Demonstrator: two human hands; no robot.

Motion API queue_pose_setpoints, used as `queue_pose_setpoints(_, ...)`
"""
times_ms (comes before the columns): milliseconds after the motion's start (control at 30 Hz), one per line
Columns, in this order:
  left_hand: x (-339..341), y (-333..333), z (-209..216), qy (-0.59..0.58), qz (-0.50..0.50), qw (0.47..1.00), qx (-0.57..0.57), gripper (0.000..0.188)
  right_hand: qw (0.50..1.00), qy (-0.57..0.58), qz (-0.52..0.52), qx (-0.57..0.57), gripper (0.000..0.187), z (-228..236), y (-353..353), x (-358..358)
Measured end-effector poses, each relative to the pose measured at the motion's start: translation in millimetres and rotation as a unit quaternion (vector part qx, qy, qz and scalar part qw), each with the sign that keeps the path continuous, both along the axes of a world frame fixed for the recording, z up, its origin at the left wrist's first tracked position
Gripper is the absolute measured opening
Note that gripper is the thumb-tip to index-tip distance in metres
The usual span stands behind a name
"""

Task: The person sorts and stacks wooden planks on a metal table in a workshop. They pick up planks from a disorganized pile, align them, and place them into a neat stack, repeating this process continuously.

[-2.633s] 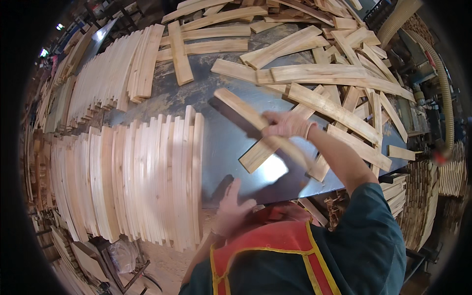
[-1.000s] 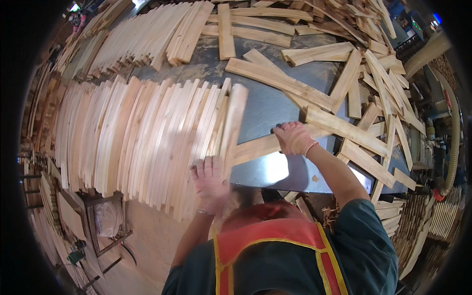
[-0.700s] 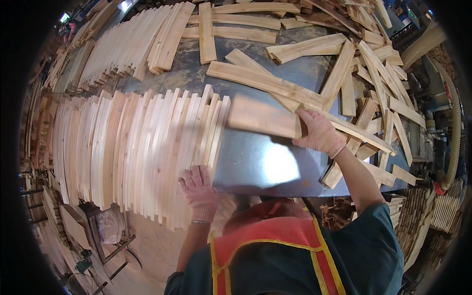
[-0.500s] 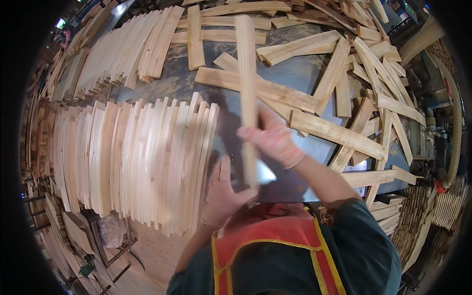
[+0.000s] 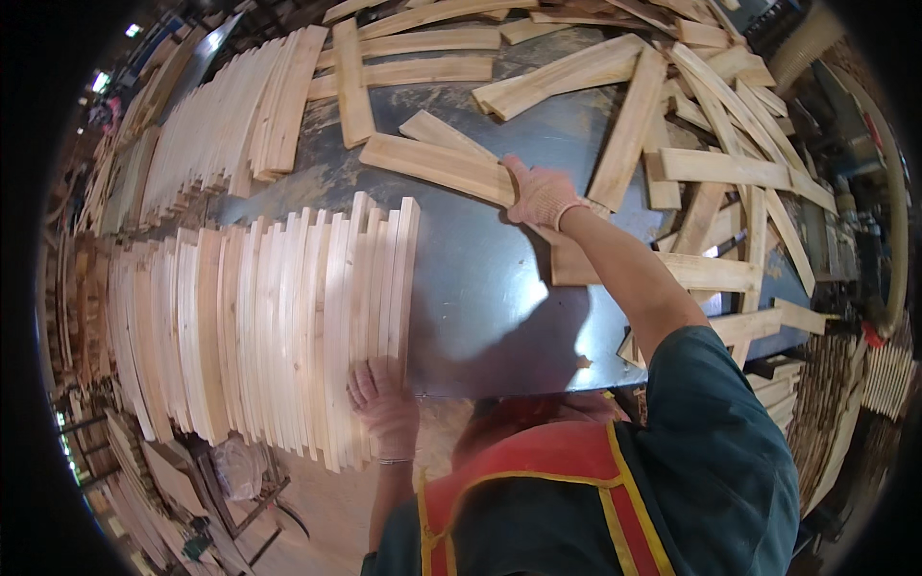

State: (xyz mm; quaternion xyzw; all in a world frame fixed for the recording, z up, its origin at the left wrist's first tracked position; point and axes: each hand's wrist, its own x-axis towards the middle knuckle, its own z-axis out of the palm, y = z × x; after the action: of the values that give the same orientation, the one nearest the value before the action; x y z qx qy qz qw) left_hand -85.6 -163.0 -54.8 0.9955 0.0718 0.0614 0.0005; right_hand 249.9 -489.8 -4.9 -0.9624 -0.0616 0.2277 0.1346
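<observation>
- The right hand [image 5: 545, 195], in a pale pinkish glove, has its grip closed around the right end of a flat wooden board [image 5: 437, 171].
- That board slants over the dark, shiny table [image 5: 471, 298], beyond the open patch of metal, and crosses a second board [image 5: 445, 132] behind it.
- The left hand [image 5: 384, 411], gloved alike, rests its fingers on the near end of a long row of boards [image 5: 279, 326]; I cannot tell whether its grip is wide or narrow.
- The row stands on edge, packed side by side, its near ends jutting past the table's edge.
- Farther back, a second row [image 5: 226, 115] stands packed in the same way.
- Loose boards [image 5: 619, 130] lie crossed and heaped over the table's right and far parts.
- At lower left, beside a metal frame [image 5: 219, 494], is crumpled clear plastic [image 5: 238, 468], perhaps a bag; what it holds cannot be made out.
</observation>
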Motion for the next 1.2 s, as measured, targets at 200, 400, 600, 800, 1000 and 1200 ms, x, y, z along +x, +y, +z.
queue_pose_setpoints(200, 3, 16, 6, 0.039, -0.031, 0.998, -0.023, 0.085, 0.781, 0.185, -0.234, 0.549, 0.115, -38, -10, -117)
queue_pose_setpoints(400, -7, 19, 19, 0.089, -0.127, 0.976, -0.152, 0.1, 0.838, 0.21, -0.225, 0.45, 0.112, -57, 113, -219)
queue_pose_setpoints(600, -19, -9, 31, 0.126, -0.165, 0.978, -0.024, 0.1, 0.898, 0.179, 0.021, 0.402, 0.071, 5, 102, -265)
queue_pose_setpoints(800, -14, -40, 38, 0.066, -0.206, 0.976, -0.003, 0.084, 0.747, -0.445, -0.448, 0.208, 0.024, -30, -163, -300)
queue_pose_setpoints(1000, 7, -184, 53, 0.169, -0.422, 0.868, -0.201, 0.087, 0.355, -0.292, -0.816, 0.351, 0.072, -112, -315, -348)
queue_pose_setpoints(1200, 46, -267, 38, 0.349, -0.398, 0.833, -0.158, 0.086, 0.432, -0.306, -0.629, 0.57, 0.058, -84, -284, -282)
